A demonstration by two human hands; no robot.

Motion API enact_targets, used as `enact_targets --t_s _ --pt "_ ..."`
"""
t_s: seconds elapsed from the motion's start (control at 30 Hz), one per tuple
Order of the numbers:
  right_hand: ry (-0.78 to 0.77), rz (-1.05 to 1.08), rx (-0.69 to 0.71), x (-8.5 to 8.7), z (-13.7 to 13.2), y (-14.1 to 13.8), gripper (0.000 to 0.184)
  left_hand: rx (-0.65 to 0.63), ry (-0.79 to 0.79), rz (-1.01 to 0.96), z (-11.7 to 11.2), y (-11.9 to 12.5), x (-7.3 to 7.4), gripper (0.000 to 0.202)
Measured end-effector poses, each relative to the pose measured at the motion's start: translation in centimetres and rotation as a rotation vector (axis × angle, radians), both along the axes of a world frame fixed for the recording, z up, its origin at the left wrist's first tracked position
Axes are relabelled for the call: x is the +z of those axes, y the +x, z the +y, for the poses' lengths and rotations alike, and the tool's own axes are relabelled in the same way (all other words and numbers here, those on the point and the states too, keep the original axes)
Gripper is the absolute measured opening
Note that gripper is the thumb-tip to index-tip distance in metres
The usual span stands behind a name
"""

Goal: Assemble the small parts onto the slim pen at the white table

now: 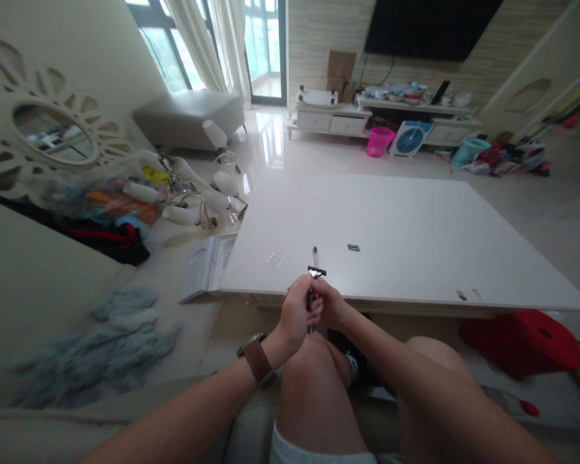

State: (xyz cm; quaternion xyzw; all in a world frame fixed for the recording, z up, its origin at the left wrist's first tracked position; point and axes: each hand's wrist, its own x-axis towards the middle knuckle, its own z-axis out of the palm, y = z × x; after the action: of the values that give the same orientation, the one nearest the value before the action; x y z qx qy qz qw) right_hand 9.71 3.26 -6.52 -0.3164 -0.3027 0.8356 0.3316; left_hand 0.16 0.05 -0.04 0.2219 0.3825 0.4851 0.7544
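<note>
My left hand [294, 314], with a watch on its wrist, is closed around the dark handle of a razor [317, 271]. The razor's wide black head and silvery neck stick up above my fingers. My right hand [331, 305] is closed too, its fingertips against the razor just below the head; their exact grip is partly hidden. Both hands are above my knees at the near edge of the white table [391, 219]. Just beyond the razor lies a small thin brush-like stick [315, 255]. Two small green pieces [353, 247] lie to its right, a clear plastic piece [275, 259] to its left.
Near the table's right front edge lie a small brown-and-black item [461, 295] and a pale curved piece [477, 294]. A red stool [524, 345] stands at the right. On the left floor are a grey-blue fluffy cloth [120, 345] and a lamp with white shades [181, 215].
</note>
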Motion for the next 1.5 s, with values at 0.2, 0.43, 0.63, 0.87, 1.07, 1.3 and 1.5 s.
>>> enact_targets --t_s 0.2,0.43,0.63,0.87,1.07,1.3,1.5 --pt "-0.011 -0.008 0.011 0.0 0.0 0.0 0.05 0.005 -0.016 0.0 0.0 0.1 0.1 0.056" --pt "0.008 0.014 0.018 -0.2 0.1 0.1 0.05 0.006 -0.019 0.001 0.0 0.1 0.0 0.055" --pt "-0.004 0.004 0.015 -0.1 0.0 0.1 0.051 0.009 -0.017 0.003 0.0 0.1 0.0 0.056" --pt "-0.005 -0.004 -0.007 0.2 -0.1 -0.2 0.055 0.01 -0.005 0.001 0.0 0.0 0.0 0.054" --pt "-0.023 0.037 0.035 0.3 -0.1 -0.2 0.055 0.01 -0.006 0.006 -0.1 -0.1 0.1 0.055" --pt "-0.028 -0.011 -0.019 0.6 -0.2 -0.3 0.055 0.016 -0.005 0.007 -0.1 0.1 0.0 0.054" --pt "-0.013 -0.004 -0.011 0.8 -0.2 -0.4 0.057 0.017 -0.005 0.003 -0.1 0.0 0.0 0.054"
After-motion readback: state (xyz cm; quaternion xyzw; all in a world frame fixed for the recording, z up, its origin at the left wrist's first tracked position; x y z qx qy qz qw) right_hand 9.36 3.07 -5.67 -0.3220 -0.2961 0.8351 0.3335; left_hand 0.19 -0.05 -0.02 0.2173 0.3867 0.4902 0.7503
